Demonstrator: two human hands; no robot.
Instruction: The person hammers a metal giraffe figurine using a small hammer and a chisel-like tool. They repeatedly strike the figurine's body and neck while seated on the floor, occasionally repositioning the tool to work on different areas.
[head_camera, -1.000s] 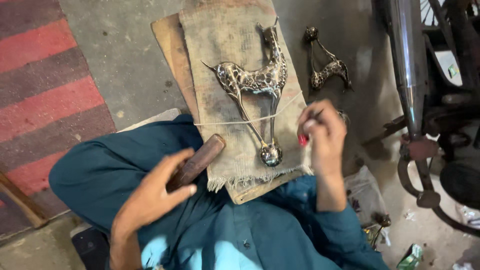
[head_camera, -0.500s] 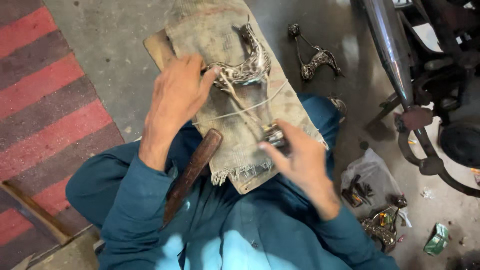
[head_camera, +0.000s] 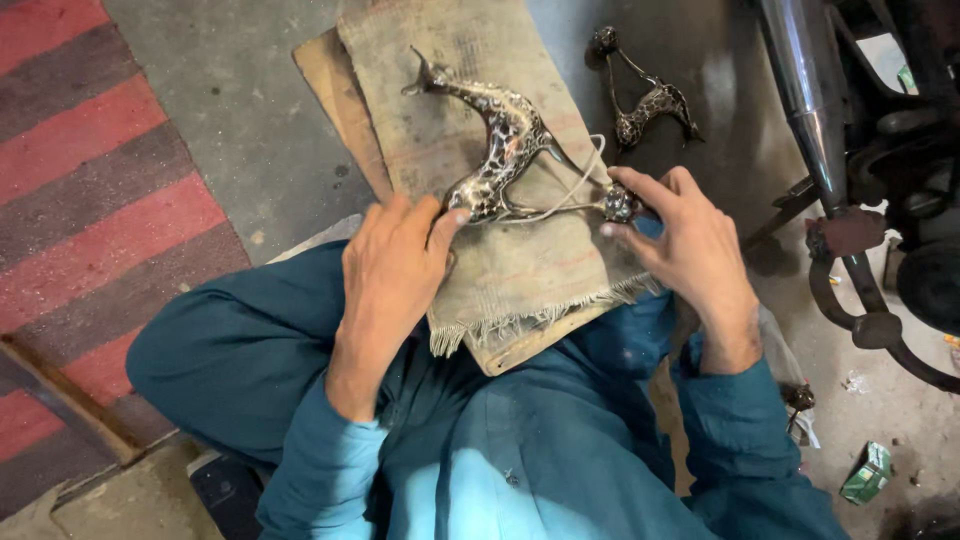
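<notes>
**While both hands steadied it: metal deer figure on burlap**

Deer (head_camera: 500, 150) lay at upper centre on burlap (head_camera: 520, 270) over a board (head_camera: 330, 90). Left hand (head_camera: 395, 265) pinched its rear end; right hand (head_camera: 690, 245) gripped its round foot. Best handled by pressing the deer flat so it cannot slide.

- Shiny patterned metal deer figurine (head_camera: 500, 150) — lying on its side across burlap, head toward upper left, legs toward lower right.
- Pale string (head_camera: 575, 190) looped around its legs.
</notes>
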